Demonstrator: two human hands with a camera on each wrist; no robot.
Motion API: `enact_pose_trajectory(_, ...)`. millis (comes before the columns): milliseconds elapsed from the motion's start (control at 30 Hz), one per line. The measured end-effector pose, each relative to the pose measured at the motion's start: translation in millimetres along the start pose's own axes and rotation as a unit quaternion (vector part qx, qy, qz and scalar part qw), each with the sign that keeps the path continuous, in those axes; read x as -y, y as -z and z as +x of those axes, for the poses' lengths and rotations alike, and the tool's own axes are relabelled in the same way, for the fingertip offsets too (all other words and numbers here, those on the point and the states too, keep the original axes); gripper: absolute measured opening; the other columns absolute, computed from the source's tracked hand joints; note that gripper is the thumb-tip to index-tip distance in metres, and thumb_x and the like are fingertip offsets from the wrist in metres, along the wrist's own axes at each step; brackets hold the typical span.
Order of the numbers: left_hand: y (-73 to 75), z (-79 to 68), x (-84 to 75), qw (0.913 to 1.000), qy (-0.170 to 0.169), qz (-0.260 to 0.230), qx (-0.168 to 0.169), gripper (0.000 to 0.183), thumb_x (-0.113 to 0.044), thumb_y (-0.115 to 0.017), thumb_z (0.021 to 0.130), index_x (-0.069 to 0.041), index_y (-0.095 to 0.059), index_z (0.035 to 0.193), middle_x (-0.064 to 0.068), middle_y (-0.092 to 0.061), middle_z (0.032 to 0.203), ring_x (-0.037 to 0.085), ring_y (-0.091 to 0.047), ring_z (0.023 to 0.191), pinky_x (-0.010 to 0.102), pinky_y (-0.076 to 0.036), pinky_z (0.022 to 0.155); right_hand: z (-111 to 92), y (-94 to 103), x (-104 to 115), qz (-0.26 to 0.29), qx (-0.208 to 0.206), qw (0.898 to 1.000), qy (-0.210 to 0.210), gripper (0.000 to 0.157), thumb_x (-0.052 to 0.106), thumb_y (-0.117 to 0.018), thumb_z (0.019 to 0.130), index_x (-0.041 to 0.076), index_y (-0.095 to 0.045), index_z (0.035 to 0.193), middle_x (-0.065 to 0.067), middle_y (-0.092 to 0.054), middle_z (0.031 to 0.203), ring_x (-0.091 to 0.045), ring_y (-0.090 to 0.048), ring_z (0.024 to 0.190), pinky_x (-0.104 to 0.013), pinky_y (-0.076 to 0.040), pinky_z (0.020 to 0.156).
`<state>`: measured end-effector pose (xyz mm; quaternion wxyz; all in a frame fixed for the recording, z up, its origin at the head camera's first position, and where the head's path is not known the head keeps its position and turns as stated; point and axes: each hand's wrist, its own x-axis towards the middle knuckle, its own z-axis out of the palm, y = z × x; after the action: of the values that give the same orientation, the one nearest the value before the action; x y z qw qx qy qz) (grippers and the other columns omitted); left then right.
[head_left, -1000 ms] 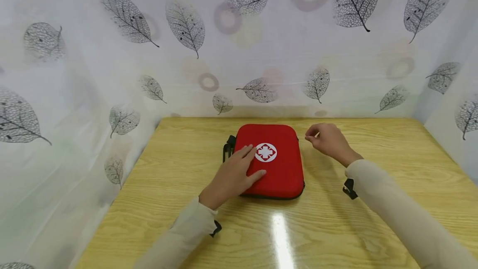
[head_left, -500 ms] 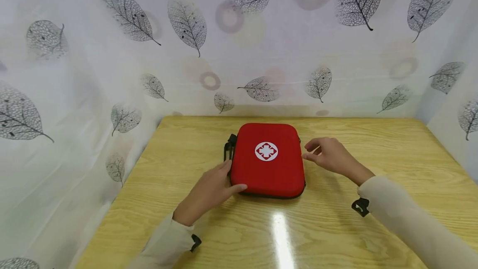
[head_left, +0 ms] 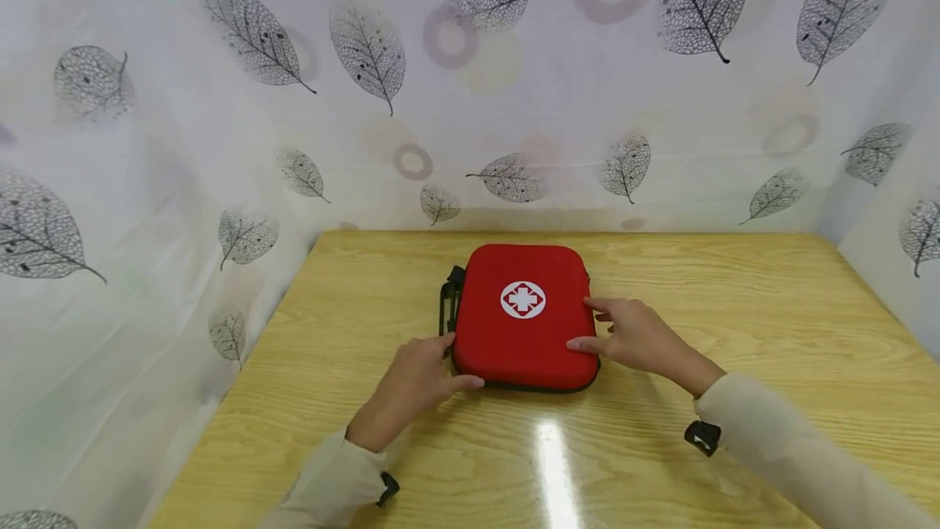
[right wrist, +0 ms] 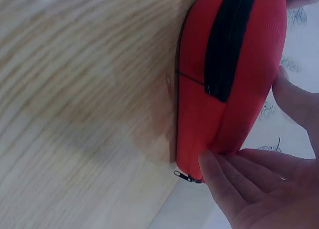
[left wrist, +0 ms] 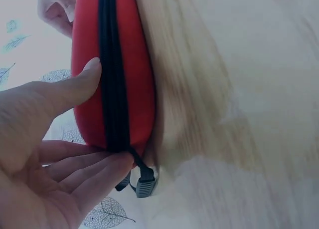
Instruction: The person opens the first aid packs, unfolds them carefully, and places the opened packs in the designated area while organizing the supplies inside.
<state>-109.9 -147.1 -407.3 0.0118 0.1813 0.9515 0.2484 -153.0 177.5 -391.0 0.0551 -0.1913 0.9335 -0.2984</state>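
A red first-aid case [head_left: 525, 349] with a white cross badge [head_left: 523, 300] lies flat on the table. My left hand [head_left: 411, 386] holds its near left corner, thumb along the front edge and fingers at the left side. In the left wrist view, that thumb presses beside the black zipper [left wrist: 113, 84], and the fingertips meet the end of the case near a strap clip [left wrist: 144, 184]. My right hand [head_left: 639, 337] grips the right side, thumb on the lid and fingers down the edge. A zipper pull [right wrist: 182, 176] dangles by those fingertips in the right wrist view.
A black carry strap [head_left: 446, 307] sticks out at the left of the case. The wood-grain table [head_left: 771, 308] ends at a leaf-patterned curtain [head_left: 558, 88] behind and on both sides. Black wrist bands [head_left: 702, 437] show at the sleeves.
My left hand has slid off the lid to the near left corner. My right hand has come nearer and leftward from beside the case and now touches its right side. The case stays put.
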Motion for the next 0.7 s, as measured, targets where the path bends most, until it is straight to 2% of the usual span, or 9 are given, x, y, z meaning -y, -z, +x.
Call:
enact_pose_trajectory(167,-3.4,-1.5,-0.9,0.9994,-0.022,0.017,-0.021,0.043,-0.039,-0.087,0.078,-0.01,-0.064,0.099,-0.01,-0.033,0.054,0.003,-0.028,0.049,0.02,-0.022,0.047,-1.7,-2.6,2.0,0.001,0.003,1.0,0.0,0.078,0.035,-0.082,0.086,-0.015,-0.053,0.137,-0.032,-0.061,0.129,-0.04,-0.071,0.098,-0.048,-0.058,0.085)
enact_pose_trajectory(300,-4.1,-1.8,-2.1,0.998,-0.037,0.038,-0.034,0.042,-0.04,-0.086,0.078,-0.012,-0.057,0.09,-0.011,-0.032,0.051,0.003,-0.028,0.049,0.02,-0.022,0.046,-3.1,-2.6,0.8,0.002,0.001,1.0,0.002,0.076,0.034,-0.082,0.086,-0.015,-0.053,0.137,-0.032,-0.059,0.133,-0.037,-0.073,0.094,-0.047,-0.059,0.083)
enact_pose_trajectory(433,-3.2,-2.0,-3.6,0.9971,-0.048,0.034,-0.048,0.042,-0.039,-0.086,0.078,-0.012,-0.055,0.089,-0.011,-0.033,0.052,0.002,-0.029,0.049,0.019,-0.023,0.045,-4.0,-2.6,-2.1,0.009,-0.002,1.0,0.006,0.076,0.033,-0.082,0.086,-0.015,-0.053,0.137,-0.033,-0.058,0.134,-0.039,-0.072,0.096,-0.048,-0.059,0.084)
enact_pose_trajectory(567,-0.7,-3.1,-6.7,0.9955,-0.059,0.025,-0.07,0.044,-0.037,-0.086,0.079,-0.006,-0.063,0.1,-0.011,-0.037,0.053,0.001,-0.03,0.049,0.019,-0.025,0.045,-3.9,-2.9,-5.6,0.025,-0.001,1.0,0.01,0.076,0.033,-0.082,0.087,-0.017,-0.052,0.137,-0.034,-0.057,0.134,-0.042,-0.07,0.102,-0.048,-0.058,0.085)
enact_pose_trajectory(700,2.2,-5.1,-11.4,0.9922,-0.071,0.014,-0.102,0.066,-0.035,-0.087,0.078,0.006,-0.066,0.125,-0.011,-0.04,0.055,0.0,-0.031,0.051,0.017,-0.027,0.046,-5.2,-1.5,-8.8,0.045,0.003,0.999,0.004,0.077,0.033,-0.081,0.087,-0.017,-0.05,0.138,-0.034,-0.056,0.136,-0.043,-0.068,0.109,-0.048,-0.058,0.088)
